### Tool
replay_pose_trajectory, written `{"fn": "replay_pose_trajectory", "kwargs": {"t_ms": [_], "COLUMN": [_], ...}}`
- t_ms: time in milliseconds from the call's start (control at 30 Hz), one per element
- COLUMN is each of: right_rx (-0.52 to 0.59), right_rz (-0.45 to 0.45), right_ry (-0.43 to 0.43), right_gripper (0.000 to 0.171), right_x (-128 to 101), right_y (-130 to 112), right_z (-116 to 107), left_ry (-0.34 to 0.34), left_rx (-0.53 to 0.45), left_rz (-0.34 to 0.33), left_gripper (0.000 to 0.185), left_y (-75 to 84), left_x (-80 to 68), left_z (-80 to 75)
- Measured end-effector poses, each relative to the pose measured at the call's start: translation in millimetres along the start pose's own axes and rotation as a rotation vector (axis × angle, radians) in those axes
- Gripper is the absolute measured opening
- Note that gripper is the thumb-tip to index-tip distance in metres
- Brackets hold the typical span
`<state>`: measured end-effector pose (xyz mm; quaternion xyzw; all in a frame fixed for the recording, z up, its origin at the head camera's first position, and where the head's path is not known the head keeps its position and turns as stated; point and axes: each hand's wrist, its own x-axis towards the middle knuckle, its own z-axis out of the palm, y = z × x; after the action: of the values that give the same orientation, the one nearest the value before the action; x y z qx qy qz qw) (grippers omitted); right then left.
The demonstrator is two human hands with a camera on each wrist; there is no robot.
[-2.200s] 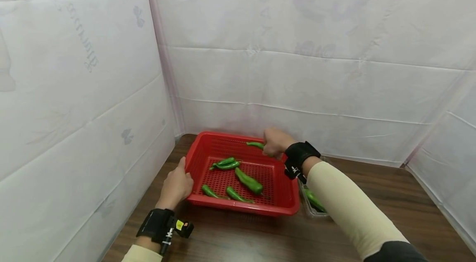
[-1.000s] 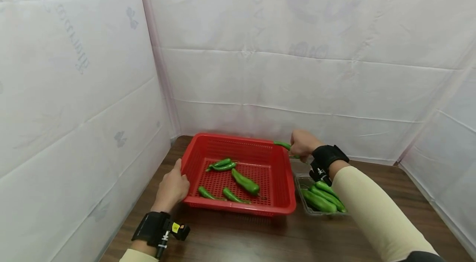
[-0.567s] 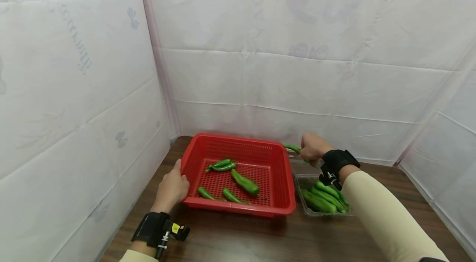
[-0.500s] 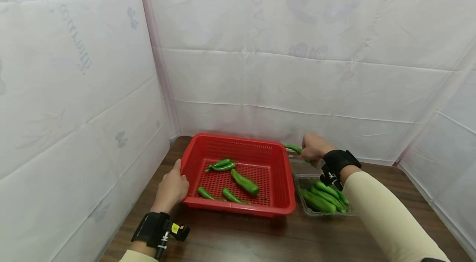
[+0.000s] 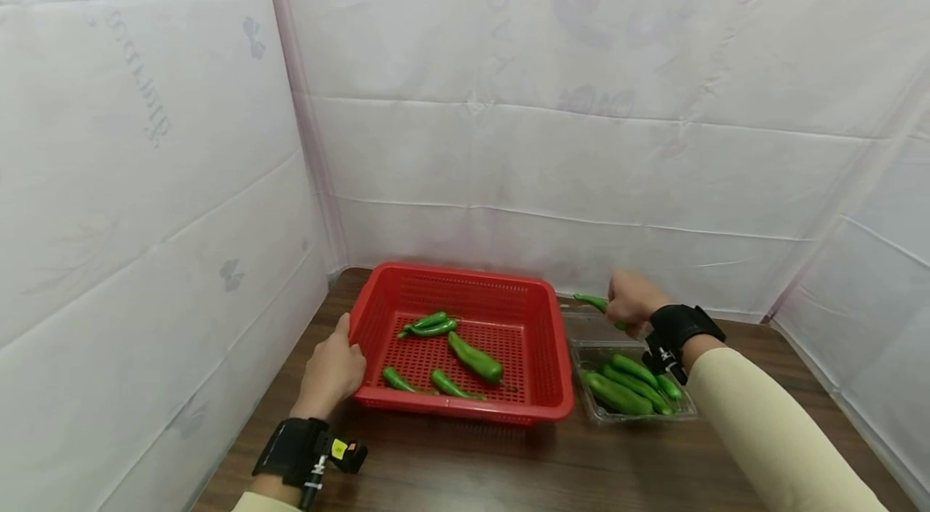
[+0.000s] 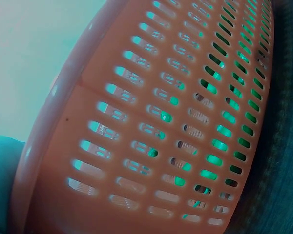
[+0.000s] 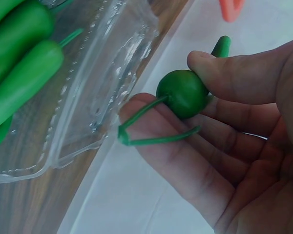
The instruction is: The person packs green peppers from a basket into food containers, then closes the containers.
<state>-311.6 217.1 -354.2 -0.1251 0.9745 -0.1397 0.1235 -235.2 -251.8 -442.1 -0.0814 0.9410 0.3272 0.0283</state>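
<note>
- From where I stand, the right hand (image 5: 634,300) has a slim green pepper (image 5: 592,301) pinched between thumb and fingers, beyond the far right corner of the red basket (image 5: 465,286).
- That pepper's long axis slants: one tip reaches out of the grip towards the basket, while the stem end, with its bent stalk across a finger, faces back on the box side.
- In the head view it overlaps the open clear lid (image 5: 584,326); how high above it, I can't judge.
- The right hand is the near one to all this; the left hand (image 5: 334,367) is at the opposite side of the basket, gripping its left rim, some fingers hidden.
- Just right of the basket sits a clear plastic box (image 5: 639,419), its lid laid back on the far side. At least four plump peppers (image 5: 617,393) lie in it side by side, roughly lengthwise to one another.
- Inside the basket I count five: a large pepper (image 5: 475,357) right of the middle, two small peppers (image 5: 431,325) together towards the back left, and two short peppers (image 5: 450,385) along the front wall.
</note>
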Motion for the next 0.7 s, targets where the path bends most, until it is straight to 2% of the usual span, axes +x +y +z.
{"fn": "replay_pose_trajectory", "kwargs": {"t_ms": [267,433,533,700], "right_rx": [0.037,0.065,0.030,-0.101], "right_rz": [0.028,0.117,0.153,0.176], "right_ry": [-0.012,-0.077,-0.096,-0.167], "right_gripper": [0.056,0.056,0.054,0.042], "right_x": [-9.6,-15.8,-18.7,-21.3], "right_y": [11.2,13.5,14.5,19.5], "right_z": [6.1,9.3,9.9,10.5], "left_ry": [-0.001,-0.004,-0.003,-0.003], "left_rx": [0.000,-0.002,-0.005,-0.006], "left_rz": [-0.003,0.001,0.000,0.001], "left_gripper": [0.069,0.069,0.070,0.070], "left_y": [0.5,0.5,0.2,0.1], "left_x": [-0.3,-0.6,0.4,1.8], "left_z": [-1.3,-1.0,-0.6,-0.4]}}
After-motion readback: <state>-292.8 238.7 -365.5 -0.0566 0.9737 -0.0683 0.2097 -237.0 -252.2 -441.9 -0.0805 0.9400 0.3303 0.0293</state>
